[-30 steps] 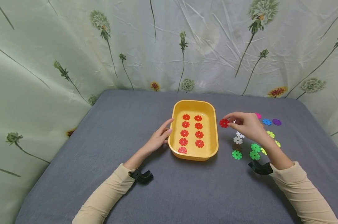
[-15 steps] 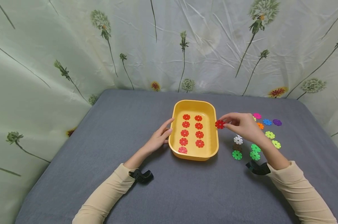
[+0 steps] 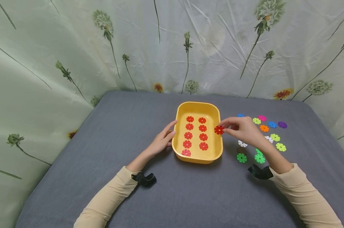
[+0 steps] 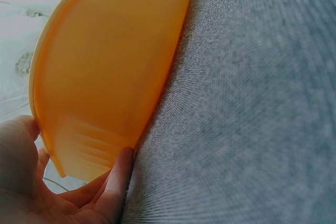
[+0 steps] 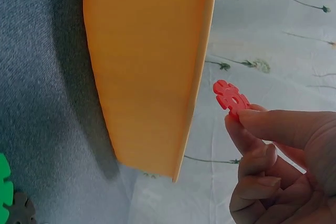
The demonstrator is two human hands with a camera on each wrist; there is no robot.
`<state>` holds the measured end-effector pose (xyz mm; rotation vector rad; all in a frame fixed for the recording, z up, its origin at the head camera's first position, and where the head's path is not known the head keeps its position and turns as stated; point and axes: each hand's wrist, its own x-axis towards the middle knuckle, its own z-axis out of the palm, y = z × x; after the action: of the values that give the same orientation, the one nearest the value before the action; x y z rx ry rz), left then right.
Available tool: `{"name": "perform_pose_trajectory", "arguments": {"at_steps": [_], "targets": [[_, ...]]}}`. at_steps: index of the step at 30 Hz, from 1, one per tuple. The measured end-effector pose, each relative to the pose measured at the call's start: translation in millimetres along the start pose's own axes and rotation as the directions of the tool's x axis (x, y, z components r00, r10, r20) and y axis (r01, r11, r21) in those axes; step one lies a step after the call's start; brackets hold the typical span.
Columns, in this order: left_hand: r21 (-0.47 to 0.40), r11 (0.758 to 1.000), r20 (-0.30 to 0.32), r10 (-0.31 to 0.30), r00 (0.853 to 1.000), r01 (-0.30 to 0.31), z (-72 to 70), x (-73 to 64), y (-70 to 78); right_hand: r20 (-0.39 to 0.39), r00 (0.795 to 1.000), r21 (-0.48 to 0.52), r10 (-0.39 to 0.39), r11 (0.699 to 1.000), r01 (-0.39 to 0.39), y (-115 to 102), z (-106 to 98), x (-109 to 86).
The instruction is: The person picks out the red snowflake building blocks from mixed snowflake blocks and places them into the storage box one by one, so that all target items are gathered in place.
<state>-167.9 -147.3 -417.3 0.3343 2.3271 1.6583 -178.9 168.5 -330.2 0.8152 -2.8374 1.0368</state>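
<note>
A yellow plastic tub (image 3: 197, 161) stands on the grey cloth with two rows of red notched discs (image 3: 188, 135) on its floor. My left hand (image 3: 159, 142) rests against the tub's left side, fairly straight fingers touching its rim and outer wall. In the left wrist view, fingers (image 4: 118, 182) touch the wall low down by the cloth. My right hand (image 3: 244, 129) pinches one red notched disc (image 3: 219, 129) between thumb and fingertips, over the tub's right rim. The right wrist view shows this disc (image 5: 231, 97) tilted, beside the tub wall (image 5: 147, 66).
Right of the tub lie loose notched discs: green (image 3: 241, 158), white (image 3: 242, 143), orange (image 3: 264, 128), purple (image 3: 282, 124) and other colours. My right forearm hangs over some of them. A flower-printed curtain (image 3: 149, 47) borders the table's back and left sides.
My right hand has moved left with the red disc, from beside the tub to over its right rim. More loose discs have come into sight behind it. The left hand stays put.
</note>
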Motion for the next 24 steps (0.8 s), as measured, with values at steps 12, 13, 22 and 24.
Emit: {"name": "perform_pose_trajectory", "arguments": {"at_steps": [12,13,22,24], "targets": [[-0.007,1.000,0.012,-0.005,1.000,0.005,-0.6,0.2,2.5,0.086,0.995,0.011,-0.057,0.998,0.057,-8,12,4.8],[-0.008,1.000,0.012,-0.006,1.000,0.006,-0.7,0.1,2.6,0.095,0.994,0.008,-0.061,0.998,0.061,-8,13,5.0],[0.001,1.000,0.033,-0.023,0.999,0.023,-2.1,-7.1,17.7,0.181,0.982,0.002,-0.046,0.999,0.046,-14,22,5.9],[0.005,1.000,0.038,-0.022,0.999,0.022,-2.5,-10.8,25.2,0.192,0.981,0.005,-0.036,0.999,0.036,-15,23,5.9]]}}
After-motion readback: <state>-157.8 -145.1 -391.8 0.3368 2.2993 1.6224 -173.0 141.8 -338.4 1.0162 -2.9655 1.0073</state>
